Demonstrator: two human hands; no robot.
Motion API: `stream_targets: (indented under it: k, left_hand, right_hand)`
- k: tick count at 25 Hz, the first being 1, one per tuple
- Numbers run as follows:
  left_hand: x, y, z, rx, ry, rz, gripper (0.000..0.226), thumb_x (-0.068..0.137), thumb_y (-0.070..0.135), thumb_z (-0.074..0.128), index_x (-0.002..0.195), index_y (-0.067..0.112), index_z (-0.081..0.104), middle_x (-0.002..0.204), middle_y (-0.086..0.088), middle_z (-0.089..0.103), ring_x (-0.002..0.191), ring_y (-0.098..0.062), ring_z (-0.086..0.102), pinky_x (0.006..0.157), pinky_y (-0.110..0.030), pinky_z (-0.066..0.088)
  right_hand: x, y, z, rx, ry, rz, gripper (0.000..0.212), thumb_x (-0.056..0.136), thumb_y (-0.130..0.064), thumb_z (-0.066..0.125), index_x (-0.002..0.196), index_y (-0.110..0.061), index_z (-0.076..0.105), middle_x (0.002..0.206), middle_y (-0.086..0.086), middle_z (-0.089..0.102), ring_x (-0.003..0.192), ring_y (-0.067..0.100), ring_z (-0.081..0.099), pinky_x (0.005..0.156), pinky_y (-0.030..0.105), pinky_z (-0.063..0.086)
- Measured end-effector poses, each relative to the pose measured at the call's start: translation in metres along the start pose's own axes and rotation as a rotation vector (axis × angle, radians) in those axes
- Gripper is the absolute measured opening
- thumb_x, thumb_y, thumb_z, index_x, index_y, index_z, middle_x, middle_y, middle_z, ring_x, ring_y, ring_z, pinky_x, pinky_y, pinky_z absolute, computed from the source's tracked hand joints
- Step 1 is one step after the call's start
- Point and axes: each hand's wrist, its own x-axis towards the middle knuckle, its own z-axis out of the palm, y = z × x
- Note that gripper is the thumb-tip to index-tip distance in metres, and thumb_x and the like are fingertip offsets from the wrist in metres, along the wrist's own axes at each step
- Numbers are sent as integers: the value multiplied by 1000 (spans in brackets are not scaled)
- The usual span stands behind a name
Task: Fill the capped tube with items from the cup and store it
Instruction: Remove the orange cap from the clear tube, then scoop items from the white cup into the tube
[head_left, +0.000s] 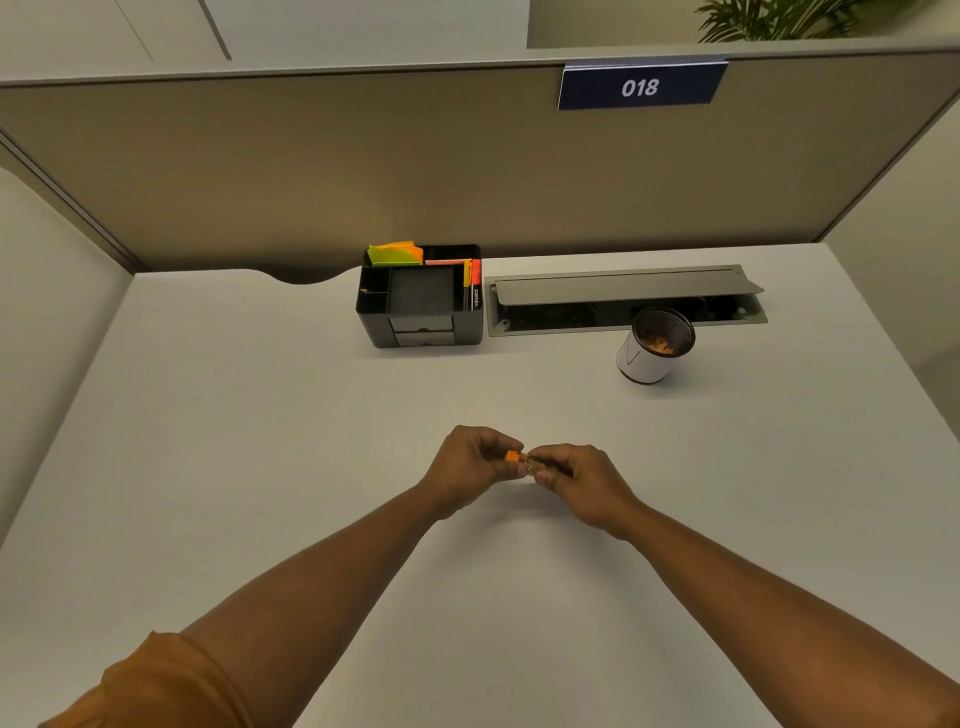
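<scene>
Both hands, left hand and right hand, clamped on the tube, working its orange cap; next, reach the cup.

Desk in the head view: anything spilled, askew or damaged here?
Nothing is spilled or damaged. The cup looks tilted, which may be wide-angle distortion. The cable tray lid beside the organizer is propped open. Both hands, left hand and right hand, hold the tube.

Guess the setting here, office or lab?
Likely an office cubicle: fabric partition with a numbered desk sign "018", a black desk organizer holding sticky notes and markers, and a cable hatch in the desk.
</scene>
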Motion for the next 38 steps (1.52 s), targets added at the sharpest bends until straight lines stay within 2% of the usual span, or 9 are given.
stream_targets:
  k: [4, 10, 15, 17, 22, 28, 31, 34, 38]
  left_hand:
    - [-1, -2, -4, 20, -42, 5, 28, 77, 5, 84, 104, 7, 77, 96, -10, 80, 85, -15, 77, 80, -20, 60]
    - [-3, -1, -3, 19, -23, -8, 30, 76, 5, 85, 105, 9, 76, 93, -4, 79, 81, -11, 75, 84, -28, 62]
    - [-4, -2, -10, -519, -92, -196, 23, 89, -7, 68, 111, -2, 64, 105, -19, 72, 94, -25, 73, 84, -27, 62]
    - [-3, -5, -7, -690, -89, -287, 20, 92, -9, 61, 112, -1, 62, 107, -21, 71, 94, -26, 75, 85, -29, 63]
    - [4, -29, 7, -414, 78, -377, 21, 88, -1, 72, 106, 4, 63, 103, -19, 68, 91, -28, 68, 92, -41, 57]
    - [33, -28, 23, -344, 168, -347, 22, 85, 12, 77, 104, 5, 67, 93, -15, 74, 81, -26, 66, 76, -39, 52]
    - [51, -22, 32, -296, 173, -312, 18, 84, 14, 78, 99, 12, 68, 97, -13, 76, 83, -25, 67, 78, -39, 52]
    - [69, -15, 43, -235, 178, -268, 17, 86, 15, 77, 99, 12, 68, 97, -11, 74, 81, -23, 66, 75, -35, 53]
    - [92, -2, 55, -208, 180, -233, 15, 87, 11, 76, 100, 10, 67, 90, -7, 72, 76, -20, 64, 70, -28, 53]
  right_hand:
    - [-1, 2, 1, -17, -37, 9, 25, 93, -16, 68, 117, -22, 73, 107, -6, 74, 98, 11, 67, 87, 28, 55]
    - [-6, 2, 7, 32, 31, 41, 23, 91, -14, 70, 113, -24, 72, 102, -6, 74, 94, 12, 66, 83, 26, 53]
    - [-7, 6, 8, 149, 37, 98, 23, 92, -8, 67, 109, -24, 67, 106, -2, 74, 102, 20, 68, 91, 35, 55]
    - [-8, 8, 9, 204, 22, 121, 22, 93, -6, 64, 108, -22, 64, 108, 0, 73, 104, 21, 68, 91, 33, 53]
    - [-6, 11, 6, 337, 61, 176, 21, 96, -7, 61, 112, -19, 61, 114, 2, 71, 111, 22, 65, 92, 29, 49]
    - [21, 5, -32, 297, 328, 155, 27, 99, -13, 58, 120, -29, 60, 124, -5, 64, 114, 19, 62, 95, 35, 52]
    - [37, 0, -66, 220, 579, 122, 35, 100, -13, 56, 134, -21, 57, 130, 1, 59, 114, 16, 57, 98, 32, 51]
    - [50, 1, -102, 157, 800, 140, 36, 100, -11, 56, 136, -13, 56, 131, 9, 57, 117, 19, 55, 97, 28, 47]
    - [68, 18, -134, 122, 910, 214, 35, 98, -12, 60, 133, -10, 59, 129, 12, 62, 118, 28, 60, 93, 30, 49]
